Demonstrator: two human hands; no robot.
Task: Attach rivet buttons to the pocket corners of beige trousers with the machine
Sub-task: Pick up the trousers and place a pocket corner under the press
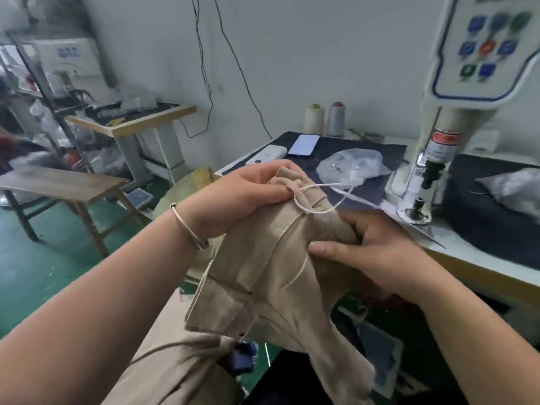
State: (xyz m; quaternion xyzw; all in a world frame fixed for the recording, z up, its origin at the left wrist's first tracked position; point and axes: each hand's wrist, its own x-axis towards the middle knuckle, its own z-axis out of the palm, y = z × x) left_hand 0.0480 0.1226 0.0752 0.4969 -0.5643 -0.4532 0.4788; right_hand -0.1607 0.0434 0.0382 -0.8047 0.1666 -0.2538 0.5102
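Both hands grip the trousers (271, 276) held up before the machine (432, 159): left hand (242, 197) fingers curled over the top fold, right hand (377, 249) fingers pinching the side.

Both forearms reach forward, left hand (242, 194) and right hand (371, 252) raised, fingers curled gripping.

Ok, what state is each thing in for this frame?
trousers: bunched, held up off the table
left hand: gripping trousers at the top
right hand: gripping trousers lower down
machine: nothing under its head
phone: flat on table, screen lit
plastic bag: crumpled on table
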